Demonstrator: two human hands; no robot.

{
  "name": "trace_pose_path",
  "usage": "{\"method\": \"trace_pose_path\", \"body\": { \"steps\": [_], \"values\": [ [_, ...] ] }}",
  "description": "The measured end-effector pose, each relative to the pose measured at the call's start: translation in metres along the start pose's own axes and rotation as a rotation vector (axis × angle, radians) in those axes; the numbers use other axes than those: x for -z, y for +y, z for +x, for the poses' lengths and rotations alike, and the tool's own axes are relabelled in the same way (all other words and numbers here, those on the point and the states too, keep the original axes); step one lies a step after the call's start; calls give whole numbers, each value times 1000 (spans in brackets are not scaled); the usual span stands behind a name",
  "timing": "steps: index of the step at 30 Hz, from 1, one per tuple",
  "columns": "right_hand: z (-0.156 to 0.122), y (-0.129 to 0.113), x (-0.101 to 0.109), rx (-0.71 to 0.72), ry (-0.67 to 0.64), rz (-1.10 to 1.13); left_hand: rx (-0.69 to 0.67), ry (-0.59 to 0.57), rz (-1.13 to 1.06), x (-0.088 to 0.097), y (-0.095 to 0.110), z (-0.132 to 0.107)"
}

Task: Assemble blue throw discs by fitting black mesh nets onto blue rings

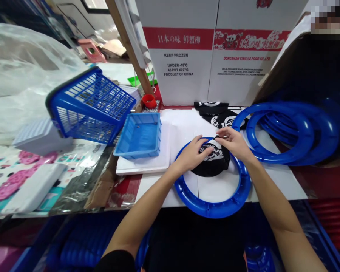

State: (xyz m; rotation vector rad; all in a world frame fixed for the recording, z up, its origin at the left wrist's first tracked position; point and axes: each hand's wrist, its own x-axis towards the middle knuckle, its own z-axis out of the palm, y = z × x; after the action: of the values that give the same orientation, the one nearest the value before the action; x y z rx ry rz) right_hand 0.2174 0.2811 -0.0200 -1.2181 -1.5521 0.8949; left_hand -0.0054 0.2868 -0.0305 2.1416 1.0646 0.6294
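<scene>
A blue plastic ring [212, 207] lies flat on the white board in front of me. Inside its far half sits a black fabric piece with white print [212, 166]. My left hand [193, 154] rests on the left edge of the fabric, fingers curled and pinching it. My right hand [234, 142] pinches the fabric's top edge against the ring's far rim.
A stack of blue rings [286, 132] lies at the right, with more black printed fabric [218, 115] behind. A shallow blue tray [140, 136] and a tilted blue basket [90, 105] stand to the left. White cartons [215, 56] close the back. A small red cup [149, 101] sits near them.
</scene>
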Motion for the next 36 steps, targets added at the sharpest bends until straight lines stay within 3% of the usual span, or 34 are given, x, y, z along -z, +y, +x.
{"method": "trace_pose_path", "body": {
  "steps": [4,7,9,13,14,15,16,18,21,24,30,34,36],
  "values": [
    [-10,-10,3,-42,44,279,-36,3,-64,-8,0,-2],
    [-19,-14,16,-32,-55,365,-36,-25,-300,-13,0,-1],
    [-19,-14,27,10,-299,427,9,-133,-516,-12,0,0],
    [-8,-15,45,206,-1186,543,54,-296,-864,3,-1,-3],
    [-6,-17,47,232,-1352,557,42,-351,-930,8,-1,-5],
    [-4,-19,48,225,-1430,555,23,-431,-973,12,-1,-6],
    [-4,-21,47,181,-1419,528,1,-517,-982,14,0,-7],
    [-6,-23,43,22,-1202,402,-49,-599,-925,15,4,-8],
    [-10,-20,29,-210,-943,220,-62,-417,-848,7,12,-9],
    [-10,-14,17,-298,-937,171,16,-283,-813,1,15,-8],
    [-5,-19,21,-62,-891,61,112,-242,-853,7,2,0],
    [-3,-14,37,107,-949,229,221,-93,-1045,12,-4,3],
    [-2,-5,43,153,-1040,361,291,-103,-1124,15,-4,2]
  ]
}}
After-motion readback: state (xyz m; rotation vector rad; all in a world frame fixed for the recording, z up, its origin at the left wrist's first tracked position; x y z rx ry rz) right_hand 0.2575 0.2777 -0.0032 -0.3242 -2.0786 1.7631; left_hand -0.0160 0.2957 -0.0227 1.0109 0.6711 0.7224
